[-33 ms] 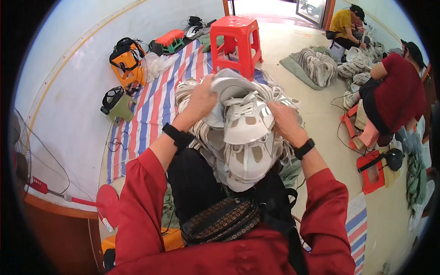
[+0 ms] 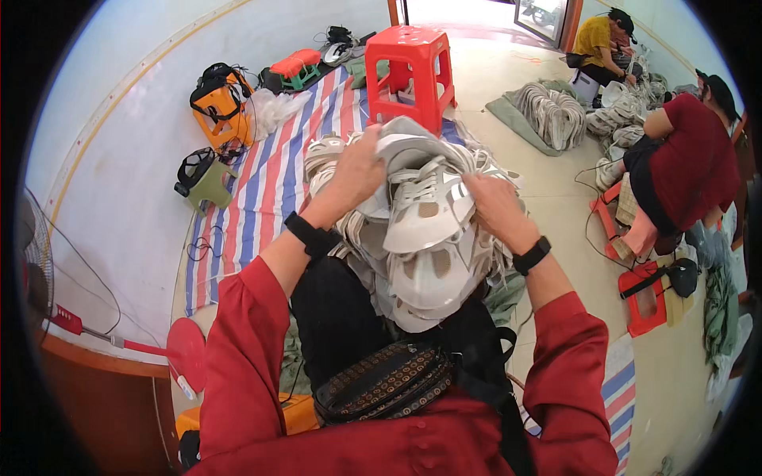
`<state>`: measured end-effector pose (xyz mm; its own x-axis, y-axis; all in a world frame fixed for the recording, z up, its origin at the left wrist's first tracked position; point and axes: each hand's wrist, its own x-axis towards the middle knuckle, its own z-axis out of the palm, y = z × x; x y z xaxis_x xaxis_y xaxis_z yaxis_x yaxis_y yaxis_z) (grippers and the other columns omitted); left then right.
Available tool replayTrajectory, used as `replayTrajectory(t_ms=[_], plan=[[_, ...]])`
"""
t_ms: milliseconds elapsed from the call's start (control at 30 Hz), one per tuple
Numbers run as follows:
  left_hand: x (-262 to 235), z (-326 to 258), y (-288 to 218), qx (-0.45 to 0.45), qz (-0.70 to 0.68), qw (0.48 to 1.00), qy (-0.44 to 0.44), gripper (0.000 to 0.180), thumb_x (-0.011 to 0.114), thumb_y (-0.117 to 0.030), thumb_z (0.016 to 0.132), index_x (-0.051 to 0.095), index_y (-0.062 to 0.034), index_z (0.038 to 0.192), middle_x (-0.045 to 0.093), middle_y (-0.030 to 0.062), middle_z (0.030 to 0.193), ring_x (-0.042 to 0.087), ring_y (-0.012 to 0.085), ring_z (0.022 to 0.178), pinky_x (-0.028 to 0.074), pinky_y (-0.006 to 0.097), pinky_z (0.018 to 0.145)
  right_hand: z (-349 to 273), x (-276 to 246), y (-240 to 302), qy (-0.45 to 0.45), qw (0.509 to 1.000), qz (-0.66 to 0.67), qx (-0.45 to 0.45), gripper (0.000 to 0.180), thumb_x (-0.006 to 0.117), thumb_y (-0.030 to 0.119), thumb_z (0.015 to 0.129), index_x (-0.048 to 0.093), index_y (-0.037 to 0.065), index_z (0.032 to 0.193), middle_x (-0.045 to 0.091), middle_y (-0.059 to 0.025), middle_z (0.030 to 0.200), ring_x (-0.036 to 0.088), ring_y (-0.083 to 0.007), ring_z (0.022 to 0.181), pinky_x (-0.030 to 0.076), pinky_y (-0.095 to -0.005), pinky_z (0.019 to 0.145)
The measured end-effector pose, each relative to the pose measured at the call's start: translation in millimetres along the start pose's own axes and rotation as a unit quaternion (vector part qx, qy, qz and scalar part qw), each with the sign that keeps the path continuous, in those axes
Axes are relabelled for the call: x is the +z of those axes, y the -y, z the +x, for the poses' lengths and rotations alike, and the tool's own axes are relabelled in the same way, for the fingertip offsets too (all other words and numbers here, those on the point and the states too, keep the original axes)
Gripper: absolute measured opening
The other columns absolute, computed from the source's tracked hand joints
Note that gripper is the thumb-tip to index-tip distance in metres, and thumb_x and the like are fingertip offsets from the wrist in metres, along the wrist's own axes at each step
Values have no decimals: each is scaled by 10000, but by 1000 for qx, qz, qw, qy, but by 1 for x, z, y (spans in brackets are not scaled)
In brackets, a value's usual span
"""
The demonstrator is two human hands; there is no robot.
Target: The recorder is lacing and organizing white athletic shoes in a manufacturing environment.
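Observation:
A white-and-grey shoe upper (image 2: 425,208) with laces and mesh patches lies toe toward me, on top of a stack over my lap. My left hand (image 2: 359,170) is closed at the raised grey collar on its left side. On the other side, my right hand (image 2: 496,205) pinches the upper's edge. Just below it sits another white shoe upper (image 2: 429,278), its toe hanging between my knees. More uppers are bunched behind and beside both hands. The fingertips of my left hand are partly hidden behind the collar.
A red plastic stool (image 2: 409,75) stands straight ahead beside a striped sheet (image 2: 262,186). Along the left wall are an orange stool (image 2: 222,111) and a green stool (image 2: 208,184). At right, two people sit near heaped shoe uppers (image 2: 549,117). A black patterned waist bag (image 2: 385,382) rests on my lap.
My left hand has shifted slightly right and up with the collar. The top upper's toe has moved a little to the left and down. My right hand keeps its grip.

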<state>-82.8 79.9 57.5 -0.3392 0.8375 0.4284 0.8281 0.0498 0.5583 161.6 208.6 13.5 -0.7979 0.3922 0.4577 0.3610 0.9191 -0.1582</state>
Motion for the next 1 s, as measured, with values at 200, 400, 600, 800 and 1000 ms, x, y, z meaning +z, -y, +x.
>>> replayTrajectory(t_ms=[200, 400, 600, 800, 1000], plan=[[-18, 1, -47, -17, -23, 983, 181, 847, 686, -337, 769, 313, 36, 1432, 610, 253, 1158, 601, 339, 1085, 445, 380, 930, 27, -12, 26, 30, 988, -126, -78, 61, 624, 59, 694, 671, 65, 656, 653, -130, 688, 673, -309, 693, 526, -396, 614], [-12, -28, -47, -33, -31, 981, 187, 988, 730, -450, 738, 256, 35, 1456, 478, 307, 1333, 493, 364, 1252, 370, 373, 1050, 55, 1, 26, 90, 990, -112, 12, 109, 666, 114, 660, 705, 35, 725, 681, -167, 744, 686, -318, 721, 533, -416, 636], [-14, -49, -55, -16, 63, 990, 124, 995, 761, -424, 701, 282, 50, 1433, 375, 340, 1406, 429, 408, 1302, 349, 398, 1079, 52, 9, 34, 83, 990, -110, 25, 120, 677, 131, 668, 708, 37, 735, 681, -171, 748, 691, -317, 729, 538, -412, 645], [-8, -69, -67, 72, 187, 976, 84, 857, 738, -282, 711, 337, 31, 1400, 378, 310, 1402, 459, 432, 1249, 399, 424, 1038, 50, 9, 35, 67, 993, -89, 38, 108, 649, 116, 698, 705, 29, 728, 676, -196, 743, 685, -352, 726, 539, -441, 637], [-24, -28, -32, 115, 102, 988, -27, 320, 670, -75, 742, 646, 7, 1050, 669, 195, 968, 642, 375, 906, 497, 419, 793, -8, -9, 53, 15, 1000, -2, 27, 252, 585, 52, 758, 636, 13, 1002, 668, -175, 1020, 650, -313, 941, 497, -413, 792]])
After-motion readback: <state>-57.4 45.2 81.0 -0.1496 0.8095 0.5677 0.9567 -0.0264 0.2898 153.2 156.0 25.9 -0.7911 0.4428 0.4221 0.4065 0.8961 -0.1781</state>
